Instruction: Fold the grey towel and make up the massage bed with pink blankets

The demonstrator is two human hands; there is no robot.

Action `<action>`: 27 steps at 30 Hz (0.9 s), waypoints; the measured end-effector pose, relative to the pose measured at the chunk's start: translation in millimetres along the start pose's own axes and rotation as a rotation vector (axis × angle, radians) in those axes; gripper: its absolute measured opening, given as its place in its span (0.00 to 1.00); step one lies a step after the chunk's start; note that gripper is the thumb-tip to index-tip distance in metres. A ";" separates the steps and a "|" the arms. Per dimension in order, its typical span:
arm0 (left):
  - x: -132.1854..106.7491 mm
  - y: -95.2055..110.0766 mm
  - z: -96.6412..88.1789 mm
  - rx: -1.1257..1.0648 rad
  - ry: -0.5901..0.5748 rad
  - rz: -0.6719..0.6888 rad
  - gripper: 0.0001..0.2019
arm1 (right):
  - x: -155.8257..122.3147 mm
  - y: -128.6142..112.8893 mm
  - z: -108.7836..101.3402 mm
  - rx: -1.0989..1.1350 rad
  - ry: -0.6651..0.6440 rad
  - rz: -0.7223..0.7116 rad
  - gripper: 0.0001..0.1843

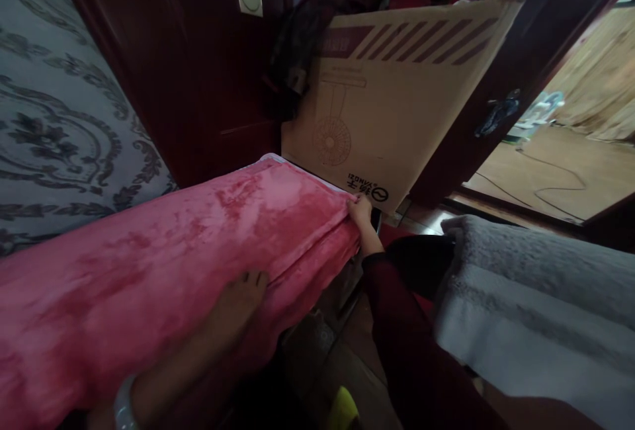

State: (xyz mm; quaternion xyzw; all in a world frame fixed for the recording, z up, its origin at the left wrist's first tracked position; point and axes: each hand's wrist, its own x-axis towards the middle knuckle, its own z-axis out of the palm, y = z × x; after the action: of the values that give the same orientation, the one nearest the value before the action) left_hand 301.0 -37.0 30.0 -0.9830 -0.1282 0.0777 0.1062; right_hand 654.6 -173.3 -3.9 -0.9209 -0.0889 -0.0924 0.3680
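- The long, pink plush cloth [198,238] lies over a raised support beside the wall, its near side hanging down in a fold; what carries it is hidden.
- The bare right hand [361,210], in a dark maroon sleeve, has its grip pinching the cloth's near far-end corner.
- The bare left hand [243,298], with a pale bracelet [125,403], rests palm down by the fold; blur and shadow leave me unable to tell whether its grip pinches any cloth.
- The step in hand looks like adjusting that edge; working it further would call for a firm corner hold and light pressure from the left palm.
- Just past the cloth's end leans a large brown cardboard box [397,106], its print upside down.
- Around it: grey patterned wallpaper [44,126], a dark red wooden panel [163,53], a grey plush cover [536,284] at right, and a bright doorway beyond.
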 end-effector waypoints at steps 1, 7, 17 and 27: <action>0.3 0.4 -0.3 0.000 0.017 -0.002 0.22 | 1.6 0.6 -0.1 0.030 0.023 -0.008 0.20; 3.2 1.3 21.3 0.025 0.052 0.059 0.25 | 0.3 12.6 10.1 0.090 0.065 0.071 0.19; -17.3 4.8 33.0 -0.013 0.186 0.070 0.22 | -5.9 15.2 18.0 0.069 0.070 0.129 0.19; -88.3 -14.9 49.0 -0.056 0.229 -0.107 0.27 | -20.7 1.7 15.7 0.008 0.019 0.107 0.30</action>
State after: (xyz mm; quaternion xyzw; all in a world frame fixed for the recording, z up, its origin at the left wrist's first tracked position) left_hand 204.3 -37.4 -2.9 -0.9798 -0.1695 -0.0443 0.0968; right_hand 636.6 -165.6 -21.2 -0.9220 -0.0365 -0.0811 0.3769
